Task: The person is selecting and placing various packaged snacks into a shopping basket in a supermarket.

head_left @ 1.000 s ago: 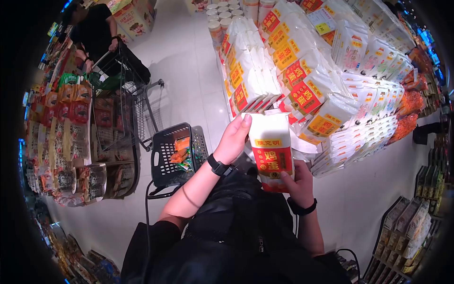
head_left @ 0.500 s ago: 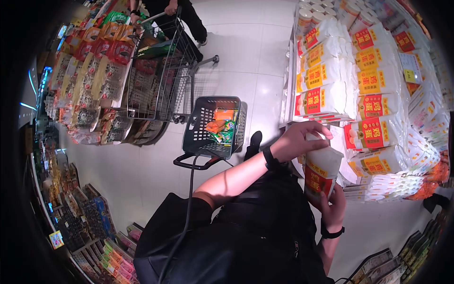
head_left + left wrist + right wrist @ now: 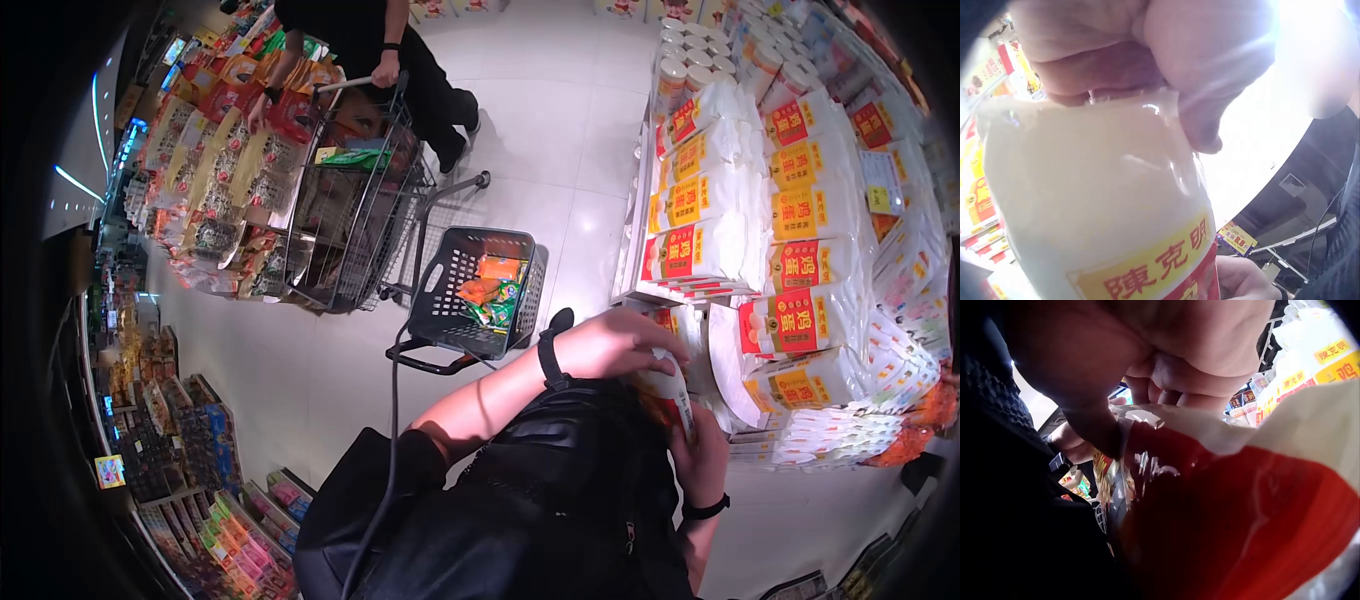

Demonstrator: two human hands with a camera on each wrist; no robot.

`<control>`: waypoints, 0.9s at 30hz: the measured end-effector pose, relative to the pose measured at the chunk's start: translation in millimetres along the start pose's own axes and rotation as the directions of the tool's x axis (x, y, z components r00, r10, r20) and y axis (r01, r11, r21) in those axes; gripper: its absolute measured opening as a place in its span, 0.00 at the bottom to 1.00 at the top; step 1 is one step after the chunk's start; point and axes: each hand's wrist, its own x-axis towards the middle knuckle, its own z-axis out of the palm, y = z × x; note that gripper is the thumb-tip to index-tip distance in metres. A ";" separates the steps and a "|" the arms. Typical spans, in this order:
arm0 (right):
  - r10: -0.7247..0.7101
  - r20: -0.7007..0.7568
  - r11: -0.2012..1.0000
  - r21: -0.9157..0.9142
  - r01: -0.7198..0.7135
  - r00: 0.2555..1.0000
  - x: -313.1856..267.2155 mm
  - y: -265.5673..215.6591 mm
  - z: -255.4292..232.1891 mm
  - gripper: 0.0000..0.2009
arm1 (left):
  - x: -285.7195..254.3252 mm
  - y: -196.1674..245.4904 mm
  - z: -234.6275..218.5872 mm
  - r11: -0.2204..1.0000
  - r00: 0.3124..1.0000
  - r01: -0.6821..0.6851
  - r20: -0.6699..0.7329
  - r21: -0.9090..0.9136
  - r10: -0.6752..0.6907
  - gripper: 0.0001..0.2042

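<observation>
A white, red and yellow plastic packet of noodles [image 3: 668, 392] is between my two hands, in front of the body and tilted with its narrow side partly up in the head view. My left hand [image 3: 612, 345] grips its top end. From the left wrist view, fingers and thumb curl over the crinkled clear wrap above the white face of the packet [image 3: 1097, 187]. Lower down, my right hand [image 3: 702, 462] holds the printed end. Its thumb lies along the red part of the packet [image 3: 1229, 500] in the right wrist view, with the fingers around the far side.
Stacked noodle packets [image 3: 800, 265] fill the display at the right. A dark shopping basket [image 3: 432, 300] with orange and green packs stands on the floor to the left. Beyond it, a person [image 3: 345, 35] holds a wire cart [image 3: 350, 240] beside a shelf of bagged goods [image 3: 215, 180].
The packet has turned from face-up to nearly edge-on, both hands still holding it. My view has swung left, so basket and display sit farther right. The person with the cart has come closer.
</observation>
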 end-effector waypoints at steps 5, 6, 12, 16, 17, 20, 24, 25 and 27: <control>-0.002 -0.005 0.989 0.149 0.003 1.000 10.1 -4.8 -26.1 0.19 | 8.9 8.6 19.8 0.983 0.985 0.124 -0.105 -0.138 -0.139 0.09; -0.042 -0.051 0.974 0.221 0.052 0.998 11.6 3.1 -27.6 0.17 | 14.8 18.7 26.3 0.969 0.968 0.186 -0.139 -0.162 -0.209 0.07; 0.201 -0.350 0.744 0.662 0.090 0.915 8.2 -21.5 -52.9 0.09 | 44.8 78.2 36.4 0.959 0.991 -0.131 0.001 0.251 0.135 0.09; 0.107 -0.560 0.672 0.650 0.355 0.821 12.2 -48.7 -58.9 0.09 | 50.7 93.7 38.4 0.933 0.987 -0.158 0.019 0.322 0.160 0.09; 0.077 -0.570 0.694 0.620 0.366 0.818 12.5 -51.6 -61.1 0.10 | 52.1 95.4 36.7 0.934 0.987 -0.155 0.018 0.323 0.158 0.09; -0.009 -0.606 0.764 0.510 0.397 0.796 15.7 -55.2 -67.3 0.10 | 50.8 96.3 36.3 0.947 0.995 -0.089 -0.011 0.310 0.097 0.09; -0.050 -0.650 0.779 0.451 0.437 0.759 16.8 -58.2 -70.9 0.11 | 46.1 93.4 43.6 0.945 0.998 -0.063 0.001 0.322 0.066 0.07; -0.045 -0.658 0.757 0.468 0.455 0.752 16.8 -59.1 -70.6 0.11 | 45.3 92.5 43.3 0.941 0.996 -0.092 0.033 0.326 0.086 0.13; -0.030 -0.654 0.726 0.506 0.467 0.756 13.9 -58.9 -70.3 0.10 | 42.7 89.7 45.8 0.942 0.996 -0.085 0.050 0.326 0.072 0.14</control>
